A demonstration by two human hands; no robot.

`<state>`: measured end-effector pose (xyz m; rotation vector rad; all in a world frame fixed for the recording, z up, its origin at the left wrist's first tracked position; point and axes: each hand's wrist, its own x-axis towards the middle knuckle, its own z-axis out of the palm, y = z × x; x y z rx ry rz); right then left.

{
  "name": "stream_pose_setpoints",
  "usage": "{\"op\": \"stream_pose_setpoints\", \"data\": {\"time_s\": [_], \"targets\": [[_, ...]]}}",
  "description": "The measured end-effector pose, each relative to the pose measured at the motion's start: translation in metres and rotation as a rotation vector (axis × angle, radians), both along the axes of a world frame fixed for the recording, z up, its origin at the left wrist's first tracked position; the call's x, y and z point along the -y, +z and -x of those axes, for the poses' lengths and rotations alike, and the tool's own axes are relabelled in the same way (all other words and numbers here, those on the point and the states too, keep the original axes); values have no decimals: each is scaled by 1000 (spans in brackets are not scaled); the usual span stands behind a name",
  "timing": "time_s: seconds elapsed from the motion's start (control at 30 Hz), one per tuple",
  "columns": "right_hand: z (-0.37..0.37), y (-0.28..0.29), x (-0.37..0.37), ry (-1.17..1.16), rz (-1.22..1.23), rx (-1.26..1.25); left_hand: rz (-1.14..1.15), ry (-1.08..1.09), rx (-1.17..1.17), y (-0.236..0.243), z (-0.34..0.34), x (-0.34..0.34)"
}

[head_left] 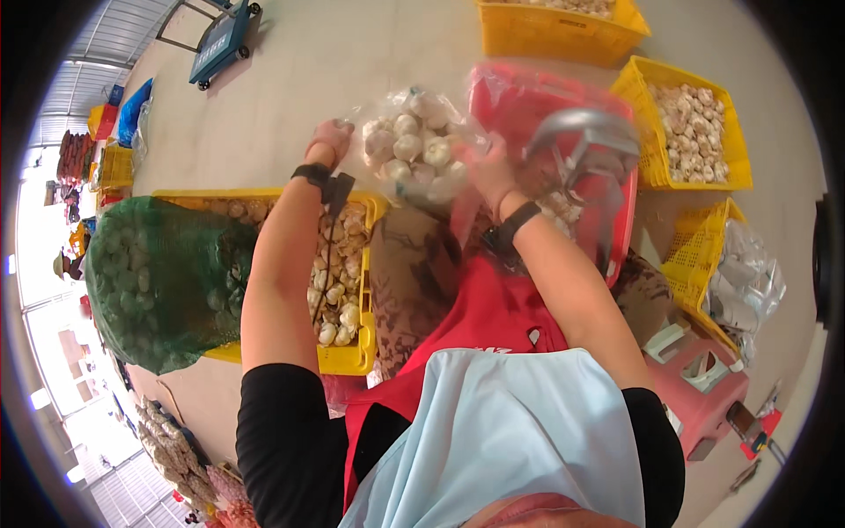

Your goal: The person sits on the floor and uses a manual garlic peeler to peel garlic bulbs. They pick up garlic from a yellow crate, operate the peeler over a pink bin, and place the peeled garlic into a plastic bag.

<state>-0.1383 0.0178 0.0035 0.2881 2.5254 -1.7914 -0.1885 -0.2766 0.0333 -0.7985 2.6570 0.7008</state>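
The left hand (pixel 331 139) is pinching the garlic bag (pixel 409 145); the right hand (pixel 490 172), blurred, is probably gripping too; even support is helping.

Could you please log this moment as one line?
clear bag: garlic bulbs inside | left hand: at left edge | right hand: at right edge

Both arms (pixel 283 264) reach forward, left hand (pixel 332 139) curled, right hand (pixel 490 169) blurred.

Pale floor (pixel 352 53) under yellow crates (pixel 554 37), blue cart (pixel 224 46)
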Motion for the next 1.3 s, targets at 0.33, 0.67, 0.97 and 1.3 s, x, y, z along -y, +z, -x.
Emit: {"op": "stream_pose_setpoints", "data": {"time_s": [0.33,0.67,0.97,1.3], "targets": [[93,22,45,140,409,-289,-542,351,-447,22,16,72],[81,58,47,27,496,-182,-156,72,-258,49,5,43],[58,63,22,159,415,-384,-445,-138,-331,19,39,9],[-15,81,-9,316,-631,-904,539,-568,-750,93,-42,-41]]}}
